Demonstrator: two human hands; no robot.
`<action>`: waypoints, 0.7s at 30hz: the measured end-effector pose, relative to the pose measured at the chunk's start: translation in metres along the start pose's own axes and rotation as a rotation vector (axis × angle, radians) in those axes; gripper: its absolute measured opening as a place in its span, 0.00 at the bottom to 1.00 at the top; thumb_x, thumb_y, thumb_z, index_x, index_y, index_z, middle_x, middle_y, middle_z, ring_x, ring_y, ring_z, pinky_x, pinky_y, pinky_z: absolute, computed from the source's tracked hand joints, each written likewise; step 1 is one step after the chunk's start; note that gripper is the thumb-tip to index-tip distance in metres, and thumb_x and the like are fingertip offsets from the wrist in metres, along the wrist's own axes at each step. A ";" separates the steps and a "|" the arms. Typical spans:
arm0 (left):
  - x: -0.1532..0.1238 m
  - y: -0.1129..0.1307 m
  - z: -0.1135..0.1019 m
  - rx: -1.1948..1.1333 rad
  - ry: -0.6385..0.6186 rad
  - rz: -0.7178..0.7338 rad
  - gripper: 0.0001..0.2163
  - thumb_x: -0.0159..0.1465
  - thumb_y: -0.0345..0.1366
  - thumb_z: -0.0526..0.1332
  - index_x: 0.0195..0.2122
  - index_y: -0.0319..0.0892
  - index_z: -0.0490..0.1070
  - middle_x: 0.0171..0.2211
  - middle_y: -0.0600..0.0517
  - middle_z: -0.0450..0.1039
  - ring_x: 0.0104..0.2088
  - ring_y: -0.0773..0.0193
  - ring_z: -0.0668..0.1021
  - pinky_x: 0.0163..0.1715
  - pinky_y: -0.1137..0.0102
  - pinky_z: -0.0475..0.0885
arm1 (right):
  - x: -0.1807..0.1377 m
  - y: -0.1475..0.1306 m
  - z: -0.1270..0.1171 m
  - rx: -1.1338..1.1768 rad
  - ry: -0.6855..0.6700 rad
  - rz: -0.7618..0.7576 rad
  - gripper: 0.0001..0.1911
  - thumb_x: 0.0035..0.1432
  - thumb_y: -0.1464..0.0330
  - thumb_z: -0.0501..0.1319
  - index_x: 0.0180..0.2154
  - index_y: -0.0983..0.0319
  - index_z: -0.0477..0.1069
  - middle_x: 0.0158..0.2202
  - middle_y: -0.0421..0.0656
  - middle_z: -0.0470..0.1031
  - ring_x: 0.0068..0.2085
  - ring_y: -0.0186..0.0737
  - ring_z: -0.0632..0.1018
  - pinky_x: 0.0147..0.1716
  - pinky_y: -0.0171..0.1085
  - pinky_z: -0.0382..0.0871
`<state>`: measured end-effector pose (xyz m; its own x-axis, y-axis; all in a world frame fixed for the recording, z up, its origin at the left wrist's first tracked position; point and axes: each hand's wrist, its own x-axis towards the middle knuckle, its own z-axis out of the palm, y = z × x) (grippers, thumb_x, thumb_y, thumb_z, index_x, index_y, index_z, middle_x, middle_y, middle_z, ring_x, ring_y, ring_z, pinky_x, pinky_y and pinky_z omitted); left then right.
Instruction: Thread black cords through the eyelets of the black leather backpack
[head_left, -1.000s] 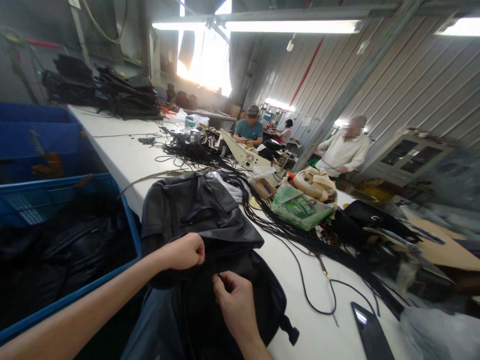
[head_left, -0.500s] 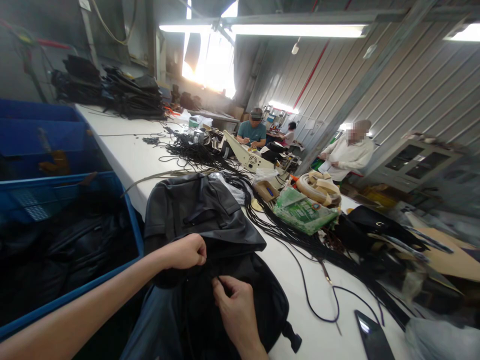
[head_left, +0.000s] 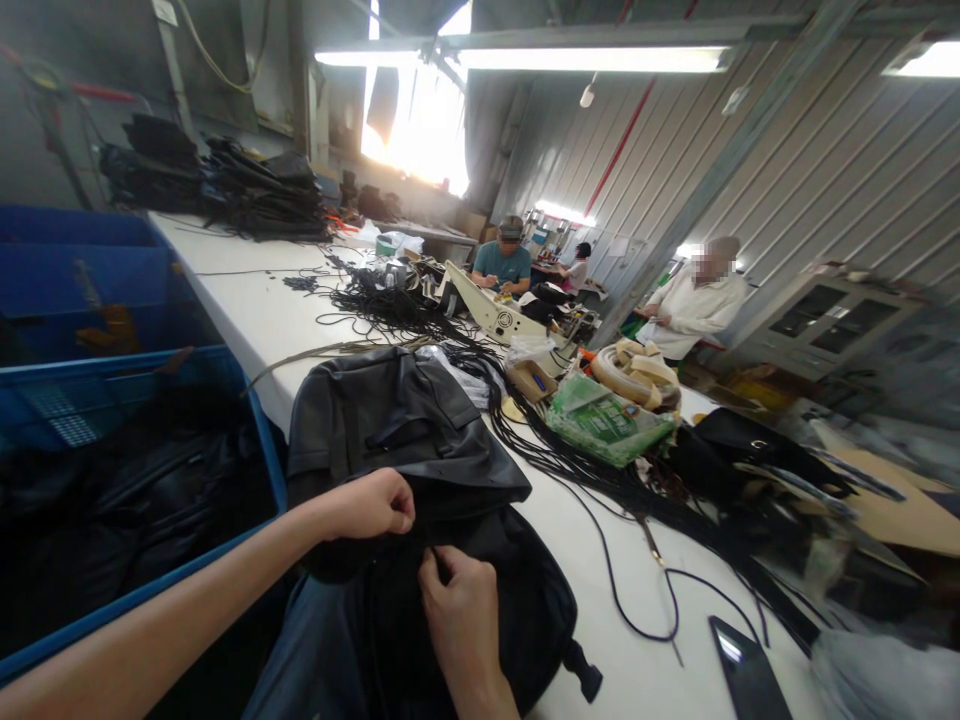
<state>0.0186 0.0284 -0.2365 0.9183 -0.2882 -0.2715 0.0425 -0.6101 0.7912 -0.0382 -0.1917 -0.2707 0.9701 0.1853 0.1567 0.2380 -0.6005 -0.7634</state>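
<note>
Black bag (head_left: 420, 470) at surface (head_left: 247, 310) edge, beside blue crate (head_left: 262, 450). Your L hand (head_left: 371, 505) is fisted on its fabric, R hand (head_left: 457, 610) pinching at the opening. Yank too hard & the bag likely slides off, I reckon.

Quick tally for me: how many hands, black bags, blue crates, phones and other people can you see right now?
Hands: 2 (left hand, right hand)
Black bags on the table: 2 (backpack, handbag)
Blue crates: 2 ()
Phones: 1
Other people: 3
Total: 10
</note>
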 end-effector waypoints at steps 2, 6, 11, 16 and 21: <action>0.000 0.001 0.000 0.009 0.024 0.003 0.11 0.52 0.37 0.64 0.33 0.42 0.84 0.26 0.54 0.79 0.28 0.61 0.75 0.30 0.67 0.66 | -0.001 0.002 0.001 0.000 0.018 0.003 0.22 0.71 0.61 0.60 0.24 0.59 0.76 0.20 0.44 0.77 0.21 0.37 0.72 0.24 0.38 0.52; -0.001 0.004 0.001 0.015 0.058 -0.004 0.10 0.52 0.36 0.63 0.32 0.42 0.83 0.27 0.53 0.79 0.29 0.61 0.75 0.30 0.67 0.65 | -0.003 0.003 0.002 -0.010 0.043 0.028 0.21 0.70 0.62 0.60 0.24 0.60 0.74 0.21 0.44 0.78 0.22 0.38 0.74 0.24 0.37 0.52; -0.002 0.006 0.002 0.004 0.065 -0.019 0.11 0.52 0.36 0.64 0.32 0.41 0.84 0.26 0.54 0.78 0.28 0.61 0.74 0.30 0.67 0.65 | -0.004 0.004 0.002 -0.019 0.038 0.040 0.19 0.68 0.63 0.61 0.25 0.60 0.75 0.23 0.45 0.80 0.23 0.39 0.76 0.25 0.38 0.53; -0.004 0.008 0.002 -0.009 0.085 -0.029 0.11 0.52 0.36 0.64 0.32 0.42 0.85 0.27 0.53 0.80 0.29 0.60 0.76 0.31 0.67 0.66 | -0.004 0.006 0.004 -0.033 0.033 0.049 0.18 0.68 0.64 0.62 0.25 0.59 0.74 0.23 0.46 0.80 0.24 0.40 0.76 0.26 0.39 0.53; -0.002 0.006 0.004 -0.045 0.088 -0.021 0.10 0.50 0.35 0.65 0.31 0.41 0.84 0.27 0.53 0.80 0.29 0.60 0.76 0.31 0.67 0.66 | -0.005 0.005 0.005 -0.101 0.010 -0.063 0.17 0.70 0.66 0.61 0.27 0.59 0.76 0.25 0.44 0.81 0.24 0.38 0.76 0.28 0.39 0.51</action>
<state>0.0150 0.0222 -0.2329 0.9481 -0.2086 -0.2401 0.0773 -0.5811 0.8101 -0.0420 -0.1913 -0.2784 0.9532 0.2177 0.2096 0.3020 -0.6633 -0.6847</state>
